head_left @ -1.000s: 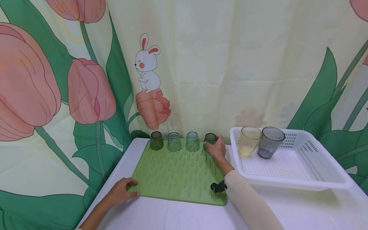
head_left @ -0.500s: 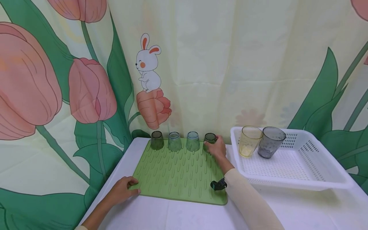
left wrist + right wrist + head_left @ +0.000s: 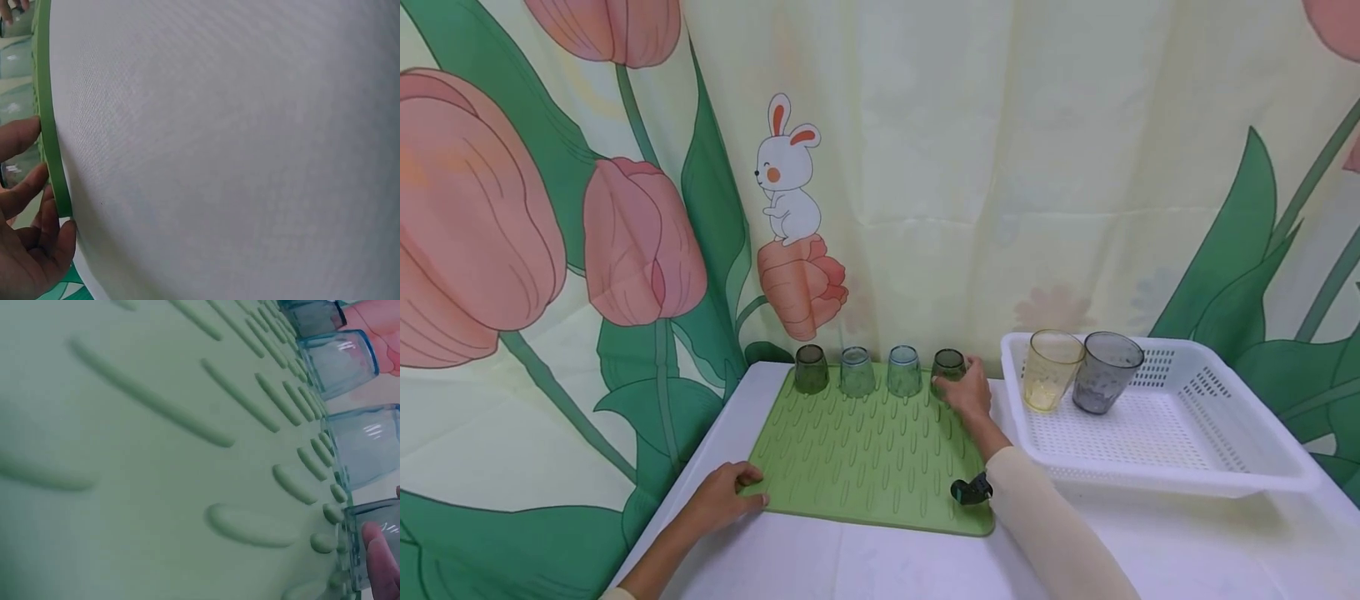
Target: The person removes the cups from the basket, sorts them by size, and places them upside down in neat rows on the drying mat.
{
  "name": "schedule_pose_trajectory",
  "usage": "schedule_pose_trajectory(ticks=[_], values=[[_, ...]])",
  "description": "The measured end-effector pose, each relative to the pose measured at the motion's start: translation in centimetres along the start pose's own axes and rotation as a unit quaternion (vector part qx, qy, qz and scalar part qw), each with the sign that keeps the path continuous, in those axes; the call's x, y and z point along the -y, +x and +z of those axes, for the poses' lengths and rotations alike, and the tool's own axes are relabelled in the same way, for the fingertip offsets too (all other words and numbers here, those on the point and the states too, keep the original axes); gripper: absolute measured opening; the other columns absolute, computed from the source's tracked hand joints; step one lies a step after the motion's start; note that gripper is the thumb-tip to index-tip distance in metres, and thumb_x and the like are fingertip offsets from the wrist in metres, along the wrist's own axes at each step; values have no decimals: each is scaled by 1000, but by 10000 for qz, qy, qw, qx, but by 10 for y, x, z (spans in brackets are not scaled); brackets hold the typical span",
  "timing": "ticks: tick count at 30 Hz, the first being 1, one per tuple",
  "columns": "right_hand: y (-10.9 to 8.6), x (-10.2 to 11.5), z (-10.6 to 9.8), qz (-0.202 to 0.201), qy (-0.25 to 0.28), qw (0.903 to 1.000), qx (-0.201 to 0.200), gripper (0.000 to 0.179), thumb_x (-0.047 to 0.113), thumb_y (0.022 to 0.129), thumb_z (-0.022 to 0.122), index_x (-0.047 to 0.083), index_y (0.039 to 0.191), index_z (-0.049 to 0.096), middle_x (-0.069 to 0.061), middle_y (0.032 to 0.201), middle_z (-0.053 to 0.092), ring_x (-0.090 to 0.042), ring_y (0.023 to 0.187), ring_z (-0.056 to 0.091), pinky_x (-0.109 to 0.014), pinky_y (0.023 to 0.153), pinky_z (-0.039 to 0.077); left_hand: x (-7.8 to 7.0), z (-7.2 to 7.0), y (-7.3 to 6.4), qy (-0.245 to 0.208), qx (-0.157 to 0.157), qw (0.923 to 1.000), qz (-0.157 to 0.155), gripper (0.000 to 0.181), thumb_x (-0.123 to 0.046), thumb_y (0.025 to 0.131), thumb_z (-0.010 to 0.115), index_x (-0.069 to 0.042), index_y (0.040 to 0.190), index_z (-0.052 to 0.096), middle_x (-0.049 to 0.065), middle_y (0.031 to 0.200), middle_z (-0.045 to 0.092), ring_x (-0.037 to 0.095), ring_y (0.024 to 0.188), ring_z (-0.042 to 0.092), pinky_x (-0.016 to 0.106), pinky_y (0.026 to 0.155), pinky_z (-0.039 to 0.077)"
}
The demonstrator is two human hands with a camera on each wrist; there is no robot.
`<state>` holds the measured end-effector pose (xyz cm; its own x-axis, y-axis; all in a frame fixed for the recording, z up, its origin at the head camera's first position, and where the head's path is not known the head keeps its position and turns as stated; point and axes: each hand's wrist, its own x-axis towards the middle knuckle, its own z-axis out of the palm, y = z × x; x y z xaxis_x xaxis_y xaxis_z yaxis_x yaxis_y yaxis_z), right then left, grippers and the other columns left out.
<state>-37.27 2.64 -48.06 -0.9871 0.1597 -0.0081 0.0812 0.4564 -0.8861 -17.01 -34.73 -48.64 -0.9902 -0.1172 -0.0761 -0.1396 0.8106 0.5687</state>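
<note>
A green ridged silicone mat [image 3: 865, 467] lies on the white-covered table. My right hand [image 3: 967, 390] grips a dark grey-green glass [image 3: 950, 361] at the mat's far right corner, thumb and fingers on its sides; the glass is upside down. To its left, in a row along the back edge, stand a blue-rimmed glass [image 3: 904, 373], a pale grey-blue glass [image 3: 857, 374] and a dark smoky glass [image 3: 811, 372], all upside down. My left hand [image 3: 722, 498] holds the mat's near left corner, its fingertips at the green edge [image 3: 53, 162] in the left wrist view.
A white perforated basket [image 3: 1157, 479] stands right of the mat. In its left end, a yellow glass [image 3: 1051, 375] and a grey glass [image 3: 1105, 375] lean mouth up. A tulip-patterned curtain [image 3: 925, 167] hangs behind the table. A black wrist camera [image 3: 972, 489] sits on the right wrist.
</note>
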Motion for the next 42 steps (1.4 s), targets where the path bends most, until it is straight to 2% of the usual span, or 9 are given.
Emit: schedule_pose_trajectory(ticks=[3,9,17,22,26,31,37,39,42], values=[[-5,-4,-2,-21,10,9999,-98,92,31,85,79,5,155,26,-21,154,39,-45,137,41,-57,111,37,-1,1,1,20,37,9999,95,35,-18,79,84,-3,107,69,5,99,64,18,89,56,34,77,48],[-19,-9,-9,-251,78,9997,-19,94,33,85,79,6,156,23,-21,156,36,-46,135,43,-57,109,38,-3,0,2,146,18,9996,232,34,-18,78,85,-3,104,70,4,99,64,17,89,57,34,77,48],[-41,-5,-24,-490,21,9982,343,95,33,85,79,6,155,21,-22,155,37,-35,87,72,-55,105,42,-8,-1,4,266,44,9993,245,34,-20,79,84,-3,104,69,5,99,64,18,90,58,35,78,49],[-63,-7,-34,-765,-19,9946,698,95,28,84,81,4,154,22,-23,154,37,-20,68,72,-50,96,48,-13,2,7,251,58,9993,288,34,-19,79,84,-3,105,69,5,100,65,19,91,58,35,78,49],[-87,-9,-45,-951,-155,9893,1098,94,28,82,84,6,153,27,-21,152,42,-14,65,70,-41,80,54,-19,5,9,232,67,9986,466,38,-21,80,85,-2,108,69,6,102,66,21,95,61,39,83,50],[-112,-10,-71,-1193,43,9714,2054,82,28,82,84,7,148,39,-20,147,48,-16,65,69,-33,70,55,-34,5,13,50,75,9983,571,38,-24,82,83,-4,111,68,6,106,67,24,99,63,42,83,52],[-117,-6,-127,-1752,667,9228,3366,55,22,89,77,2,135,52,-22,133,56,-24,67,70,-36,62,57,-58,11,19,-532,381,9935,932,39,-27,85,81,-4,114,68,9,111,69,24,100,63,38,83,52],[-114,-2,-147,-1975,687,9145,3465,48,19,90,75,2,130,56,-22,127,60,-22,65,70,-35,60,57,-68,14,21,-683,514,9904,1087,40,-27,86,80,-2,115,67,11,112,69,24,100,63,37,83,52],[-105,5,-176,-2185,647,9162,3295,41,16,91,74,2,127,58,-22,122,63,-23,64,69,-33,59,56,-83,19,23,-864,671,9866,1209,41,-27,87,79,-1,117,66,13,115,68,25,101,63,36,84,52]])
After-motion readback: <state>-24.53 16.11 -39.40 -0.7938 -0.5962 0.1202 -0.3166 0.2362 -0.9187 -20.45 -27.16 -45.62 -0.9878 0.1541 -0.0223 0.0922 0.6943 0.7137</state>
